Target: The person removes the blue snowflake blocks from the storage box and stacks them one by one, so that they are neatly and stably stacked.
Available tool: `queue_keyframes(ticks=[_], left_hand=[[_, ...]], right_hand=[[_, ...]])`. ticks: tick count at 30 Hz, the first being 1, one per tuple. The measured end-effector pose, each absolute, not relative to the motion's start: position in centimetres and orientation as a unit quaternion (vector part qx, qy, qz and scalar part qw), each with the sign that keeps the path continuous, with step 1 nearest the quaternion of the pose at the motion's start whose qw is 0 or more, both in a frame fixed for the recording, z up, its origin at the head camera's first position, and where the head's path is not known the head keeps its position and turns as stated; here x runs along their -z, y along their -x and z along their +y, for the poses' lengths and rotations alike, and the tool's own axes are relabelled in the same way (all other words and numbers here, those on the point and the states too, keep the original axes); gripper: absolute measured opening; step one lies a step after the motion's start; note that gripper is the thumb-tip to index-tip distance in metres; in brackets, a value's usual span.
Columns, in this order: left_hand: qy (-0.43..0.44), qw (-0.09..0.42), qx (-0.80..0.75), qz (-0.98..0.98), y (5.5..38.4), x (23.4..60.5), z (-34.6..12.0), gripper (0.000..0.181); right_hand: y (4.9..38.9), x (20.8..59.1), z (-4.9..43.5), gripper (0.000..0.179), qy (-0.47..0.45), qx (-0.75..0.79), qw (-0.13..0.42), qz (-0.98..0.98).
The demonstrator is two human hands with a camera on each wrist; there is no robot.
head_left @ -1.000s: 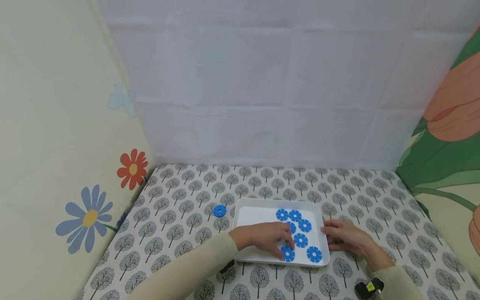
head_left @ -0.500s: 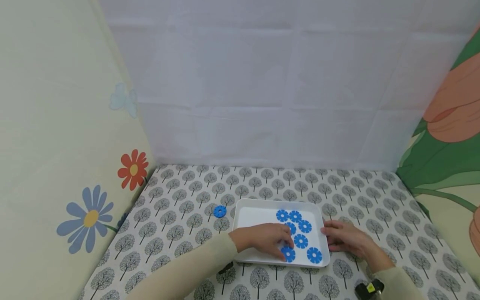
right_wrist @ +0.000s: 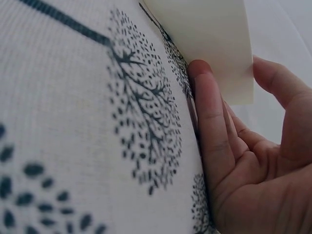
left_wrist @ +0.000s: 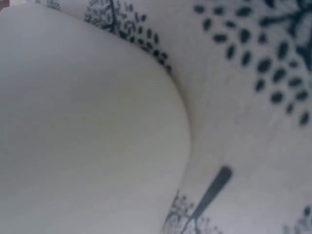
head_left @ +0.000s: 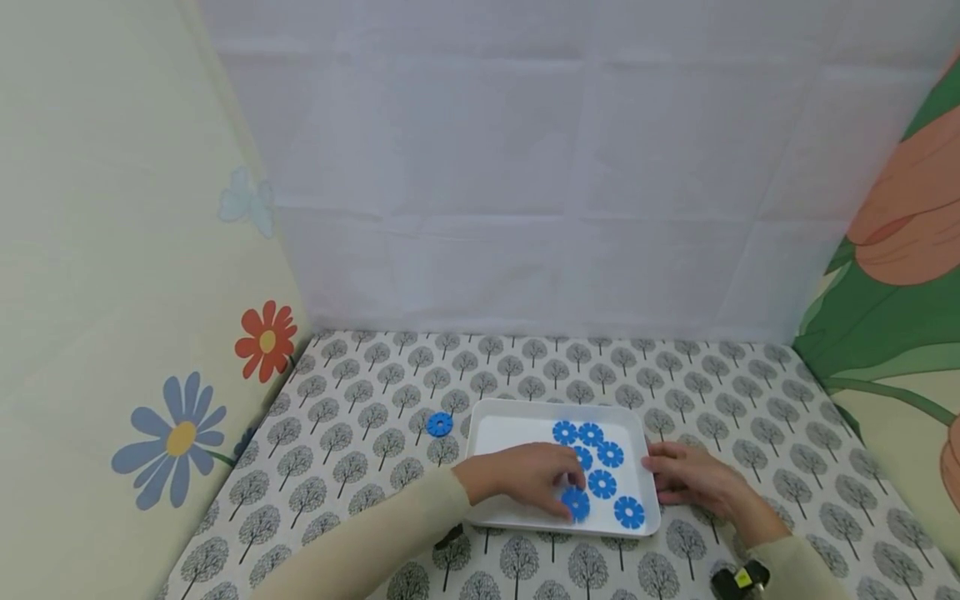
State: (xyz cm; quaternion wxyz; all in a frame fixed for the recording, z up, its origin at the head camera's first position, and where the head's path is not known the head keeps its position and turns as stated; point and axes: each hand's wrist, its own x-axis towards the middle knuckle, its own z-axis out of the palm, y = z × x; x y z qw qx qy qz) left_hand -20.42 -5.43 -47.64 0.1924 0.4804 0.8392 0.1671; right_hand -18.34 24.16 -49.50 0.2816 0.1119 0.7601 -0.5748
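A white tray (head_left: 517, 427) holds several blue snowflake discs (head_left: 602, 484), flat notched rounds with a hole in the middle. My left hand (head_left: 528, 477) reaches over the tray from the left and pinches the near blue disc (head_left: 576, 505) between thumb and fingers. At the tray's right end, my right hand (head_left: 693, 477) holds the rim. The right wrist view shows its thumb (right_wrist: 275, 80) at the top of the tray wall (right_wrist: 214, 44), with the other fingers low against the outside. Only sleeve (left_wrist: 87, 126) and cloth appear in the left wrist view; the left hand is out of it.
One more blue disc (head_left: 439, 424) lies on the tree-print tablecloth (head_left: 360, 467), left of the tray. A white sheet (head_left: 480, 167) hangs behind the table. Flower-painted panels (head_left: 180, 437) stand at both sides.
The near disc has shifted slightly away from me and looks a little raised, with my left hand's fingers at it. My right hand stays at the tray's rim.
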Motion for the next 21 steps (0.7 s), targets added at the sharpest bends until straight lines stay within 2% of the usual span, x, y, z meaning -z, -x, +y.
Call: queue_keyframes(ticks=[6, 21], left_hand=[[-0.459, 0.184, -0.189, 0.849, 20.5, 46.6, -6.4, 0.039], [-0.364, 0.106, -0.222, 0.898, 21.0, 45.4, -10.9, 0.04]], right_hand=[[18.4, 49.4, 24.0, 0.071, -0.123, 0.569, 0.275, 0.765], [18.7, 49.4, 23.9, 0.074, -0.147, 0.57, 0.278, 0.759]])
